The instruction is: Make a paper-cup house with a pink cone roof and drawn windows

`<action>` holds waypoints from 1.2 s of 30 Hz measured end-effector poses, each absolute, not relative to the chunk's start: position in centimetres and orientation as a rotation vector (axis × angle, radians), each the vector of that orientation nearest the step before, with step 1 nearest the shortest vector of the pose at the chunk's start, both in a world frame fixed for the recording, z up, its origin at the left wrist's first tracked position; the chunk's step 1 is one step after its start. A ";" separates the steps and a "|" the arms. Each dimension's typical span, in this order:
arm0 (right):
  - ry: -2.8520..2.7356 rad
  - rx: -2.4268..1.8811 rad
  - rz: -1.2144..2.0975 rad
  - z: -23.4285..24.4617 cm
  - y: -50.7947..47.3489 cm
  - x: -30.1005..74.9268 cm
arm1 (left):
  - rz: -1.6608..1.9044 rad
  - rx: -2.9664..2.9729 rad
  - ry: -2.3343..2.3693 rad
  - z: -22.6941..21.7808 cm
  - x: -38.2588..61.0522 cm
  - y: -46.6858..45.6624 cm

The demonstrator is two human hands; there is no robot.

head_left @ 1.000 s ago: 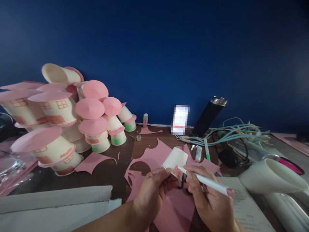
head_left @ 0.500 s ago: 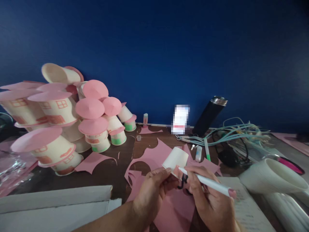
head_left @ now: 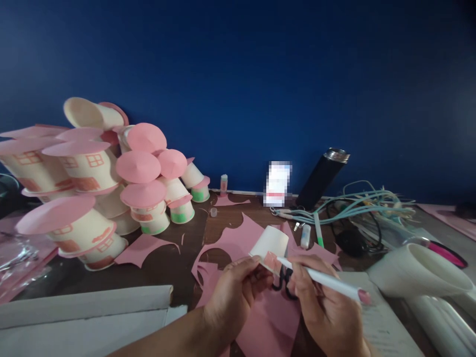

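Between my hands is a white paper cup (head_left: 270,241), tilted, with a reddish-pink coloured patch near its rim. My left hand (head_left: 236,290) is closed on the cup's lower left edge, thumb on the outside. A white marker (head_left: 327,280) with a pink end is pinched in my right hand (head_left: 327,307); its tip meets the coloured patch. Scissors with black handles (head_left: 284,283) lie partly hidden behind my right fingers. Under both hands are cut sheets of pink paper (head_left: 269,325) with curved edges.
Paper-cup houses with pink roofs (head_left: 84,218) are stacked at the left. A black flask (head_left: 322,181) leans near a lit phone (head_left: 277,184) at the wall. Cables (head_left: 353,213), a green-tipped marker (head_left: 319,230) and stacked cups (head_left: 420,270) sit right. An open white box (head_left: 85,307) is front left.
The marker and my right hand have shifted slightly, with the marker's rear end a little farther right. The cup has turned slightly, and more of the pink patch shows.
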State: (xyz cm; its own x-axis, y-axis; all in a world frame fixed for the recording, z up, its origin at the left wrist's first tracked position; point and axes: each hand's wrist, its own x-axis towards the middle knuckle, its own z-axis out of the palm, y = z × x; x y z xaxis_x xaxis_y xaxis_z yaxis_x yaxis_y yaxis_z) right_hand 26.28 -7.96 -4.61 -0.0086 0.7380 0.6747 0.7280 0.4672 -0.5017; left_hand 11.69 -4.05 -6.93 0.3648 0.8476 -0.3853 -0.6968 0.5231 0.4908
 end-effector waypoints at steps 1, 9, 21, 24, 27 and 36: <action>-1.749 -1.261 0.007 -4.6 -8.0 26.2 | 1.010 0.261 0.648 -7.0 11.7 -4.1; -1.732 -1.333 -0.058 -3.9 -7.6 26.0 | 0.985 0.167 0.660 -6.8 11.5 -3.8; -1.754 -1.313 -0.015 -4.3 -7.7 26.1 | 0.958 0.232 0.649 -6.7 11.6 -3.8; -1.761 -1.305 -0.023 -4.3 -7.9 26.0 | 0.955 0.288 0.611 -6.7 11.6 -4.0; -1.766 -1.323 -0.051 -4.0 -7.9 26.0 | 0.964 0.285 0.634 -6.7 11.5 -4.0; -1.781 -1.259 0.007 -4.3 -8.1 26.0 | 0.965 0.340 0.569 -7.1 11.6 -4.1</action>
State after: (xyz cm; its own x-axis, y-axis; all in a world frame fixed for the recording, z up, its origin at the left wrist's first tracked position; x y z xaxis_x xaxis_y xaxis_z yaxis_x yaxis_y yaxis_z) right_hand 26.01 -8.07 -4.30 -0.0489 0.7441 0.6663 0.7390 0.4757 -0.4770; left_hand 11.64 -4.09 -7.06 0.4414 0.8452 -0.3015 -0.6727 0.5340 0.5121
